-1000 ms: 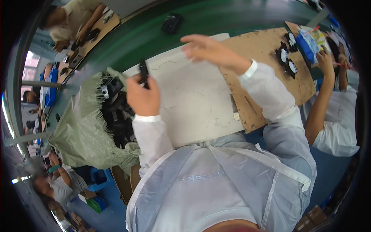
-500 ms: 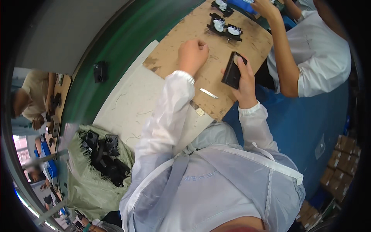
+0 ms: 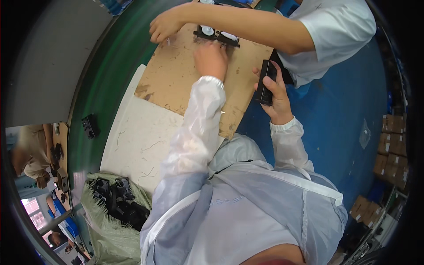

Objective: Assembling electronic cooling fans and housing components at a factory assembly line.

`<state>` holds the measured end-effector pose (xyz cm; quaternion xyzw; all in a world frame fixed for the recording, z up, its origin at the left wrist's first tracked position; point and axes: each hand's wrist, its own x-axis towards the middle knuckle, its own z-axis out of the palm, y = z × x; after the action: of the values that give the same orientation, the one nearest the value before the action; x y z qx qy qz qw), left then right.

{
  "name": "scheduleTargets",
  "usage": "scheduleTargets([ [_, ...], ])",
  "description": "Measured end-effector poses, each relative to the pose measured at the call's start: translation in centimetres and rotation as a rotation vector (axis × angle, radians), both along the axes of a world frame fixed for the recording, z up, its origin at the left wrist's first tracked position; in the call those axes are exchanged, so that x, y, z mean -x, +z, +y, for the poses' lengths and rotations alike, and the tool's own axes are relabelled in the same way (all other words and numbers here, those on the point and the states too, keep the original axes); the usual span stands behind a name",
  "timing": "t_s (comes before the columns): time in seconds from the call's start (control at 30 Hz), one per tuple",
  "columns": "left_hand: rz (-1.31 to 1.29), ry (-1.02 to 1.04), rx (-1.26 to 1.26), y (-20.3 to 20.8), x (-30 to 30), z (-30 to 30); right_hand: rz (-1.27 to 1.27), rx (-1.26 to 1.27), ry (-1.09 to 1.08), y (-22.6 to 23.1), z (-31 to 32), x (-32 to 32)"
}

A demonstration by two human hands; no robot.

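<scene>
My right hand (image 3: pixel 279 98) holds a black box-shaped plastic part (image 3: pixel 266 82) off the right edge of the brown work board (image 3: pixel 240 84), thumb on its face and fingers behind. My left hand (image 3: pixel 211 61) reaches over the board to the near edge of a black assembly with white round pieces (image 3: pixel 216 36). Its fingers are blurred, and their tips are partly hidden against that assembly. Below the left hand, my sleeve covers most of a thin pale strip (image 3: pixel 222 112), leaving only a tip in sight.
A co-worker's arm (image 3: pixel 247 24) stretches across the far end, the hand (image 3: pixel 167 24) over the board's far left. One black part (image 3: pixel 89 126) lies on the green surface (image 3: pixel 99 95). At lower left, a woven sack (image 3: pixel 110 234) holds black parts. Cartons (image 3: pixel 393 145) stand at right.
My left hand has moved forward to the black assembly. The black part in my right hand has turned more edge-on. The co-worker's arm now reaches leftward across the board.
</scene>
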<state>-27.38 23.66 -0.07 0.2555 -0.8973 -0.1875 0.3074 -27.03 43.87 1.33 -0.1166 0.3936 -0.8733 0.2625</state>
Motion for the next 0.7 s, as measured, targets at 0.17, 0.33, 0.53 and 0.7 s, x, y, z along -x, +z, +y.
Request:
scheduleTargets([
  [0.17,0.188,-0.182,-0.049,2.2,-5.7,1.3,-0.110,0.128,0.115,-0.7,-0.3,0.2],
  [0.33,0.452,-0.180,-0.222,3.9,-12.1,-0.1,-0.146,0.295,0.455,-1.4,-3.2,0.8],
  [0.53,0.778,-0.137,-0.517,6.8,-16.8,-1.0,0.081,0.037,0.524,1.8,-6.9,-1.7],
  [0.7,1.028,0.006,-0.743,9.7,-20.0,-2.5,0.320,0.017,0.497,5.1,-11.2,-4.6],
])
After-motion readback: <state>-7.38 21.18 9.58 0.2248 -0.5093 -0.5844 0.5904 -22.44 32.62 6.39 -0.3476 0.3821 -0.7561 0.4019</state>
